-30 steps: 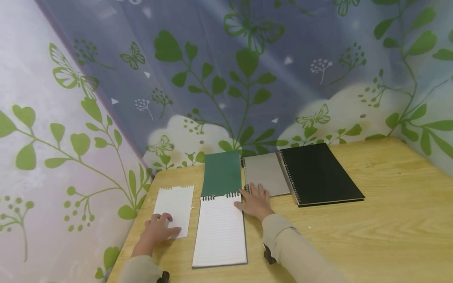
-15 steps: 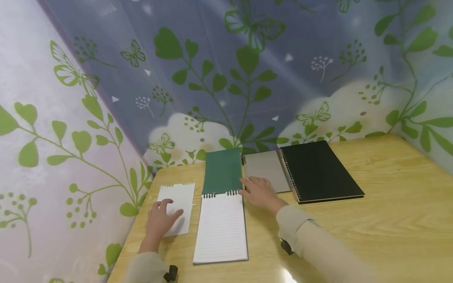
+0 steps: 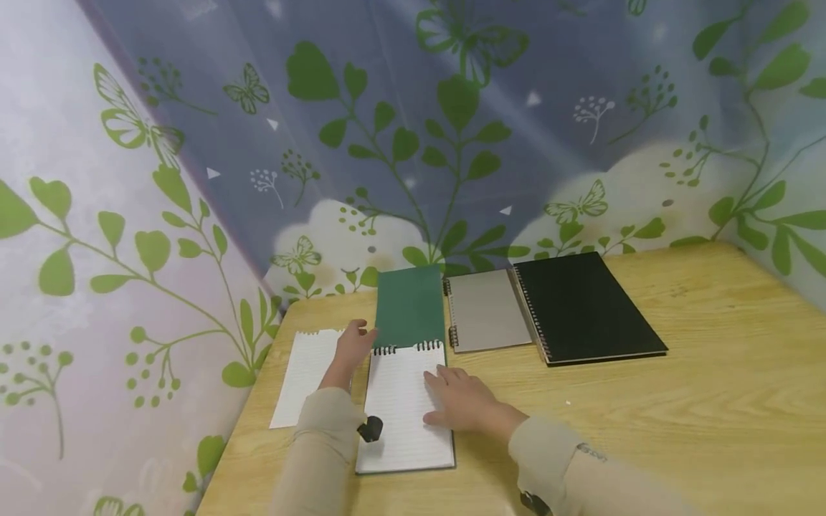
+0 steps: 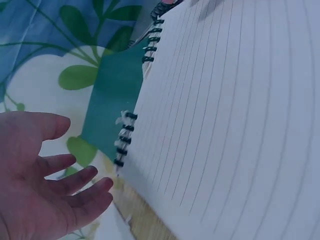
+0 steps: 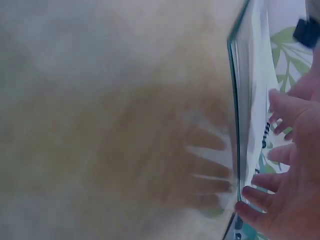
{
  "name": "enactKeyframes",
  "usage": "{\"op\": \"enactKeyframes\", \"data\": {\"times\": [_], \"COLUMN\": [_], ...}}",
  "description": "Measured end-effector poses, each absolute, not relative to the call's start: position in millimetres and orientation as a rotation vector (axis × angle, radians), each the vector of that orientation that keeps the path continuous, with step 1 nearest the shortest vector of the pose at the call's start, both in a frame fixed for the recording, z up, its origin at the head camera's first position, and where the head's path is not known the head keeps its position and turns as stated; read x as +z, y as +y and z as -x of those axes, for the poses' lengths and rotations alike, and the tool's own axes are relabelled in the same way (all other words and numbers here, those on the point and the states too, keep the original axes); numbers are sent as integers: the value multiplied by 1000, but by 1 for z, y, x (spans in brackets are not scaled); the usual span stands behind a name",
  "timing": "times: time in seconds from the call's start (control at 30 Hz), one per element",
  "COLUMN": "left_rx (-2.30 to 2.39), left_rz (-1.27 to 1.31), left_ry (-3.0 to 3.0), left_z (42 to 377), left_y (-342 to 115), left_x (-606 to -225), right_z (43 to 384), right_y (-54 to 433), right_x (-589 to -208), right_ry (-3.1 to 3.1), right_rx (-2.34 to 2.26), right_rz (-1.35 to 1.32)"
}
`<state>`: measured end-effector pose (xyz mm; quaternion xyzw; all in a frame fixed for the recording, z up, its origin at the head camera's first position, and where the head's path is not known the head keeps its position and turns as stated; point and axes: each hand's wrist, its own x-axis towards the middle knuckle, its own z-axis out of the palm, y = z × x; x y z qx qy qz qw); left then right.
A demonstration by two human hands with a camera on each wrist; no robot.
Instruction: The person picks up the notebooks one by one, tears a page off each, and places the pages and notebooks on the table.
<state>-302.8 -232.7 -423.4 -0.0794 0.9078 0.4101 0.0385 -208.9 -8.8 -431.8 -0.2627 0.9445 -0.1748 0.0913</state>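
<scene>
A spiral notebook lies with its green cover [image 3: 409, 304] folded to the back and its lined white page [image 3: 403, 408] facing up. My left hand [image 3: 351, 351] is at the upper left corner of that page, beside the black rings [image 4: 125, 140]. Its fingers are loosely bent and nothing is between them. Over the page's right edge is my right hand [image 3: 466, 401], fingers spread and fingertips close to the paper; the right wrist view shows them along the notebook's side [image 5: 240, 100]. A torn-out sheet [image 3: 303, 383] with a ragged top lies to the left, partly hidden by my left arm.
A grey-covered spiral notebook [image 3: 488, 312] lies to the right of the green cover. Beyond it is a larger black spiral notebook [image 3: 590, 308]. The wooden table [image 3: 703, 416] ends against a leaf-patterned curtain [image 3: 387, 107] at the back. Paper scraps lie near the rings.
My left hand has left the torn-out sheet and moved right to the notebook's rings. My right hand has drawn back from the rings to the page's right edge.
</scene>
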Motion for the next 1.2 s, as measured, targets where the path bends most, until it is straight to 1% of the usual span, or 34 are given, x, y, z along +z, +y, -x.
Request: {"op": "enactKeyframes", "data": {"times": [0.17,0.37,0.67,1.0,1.2], "left_rx": [1246,1313,1457,1629,1714], "left_rz": [327,406,416,395,340], "left_ry": [2745,2708,2683,2622,2551], "left_z": [314,320,332,341,342], "left_y": [-225,-226,-231,-227,-227], "left_x": [-431,-439,-448,-438,-424], "right_z": [201,199,204,206,206], "right_y": [-8,-6,-8,-7,-7], "right_x": [-437,-436,-439,-436,-438], "right_ry": [2805,2814,2795,2780,2779], "right_rx": [-475,-442,-398,-413,-407], "right_rz": [778,786,770,749,739]}}
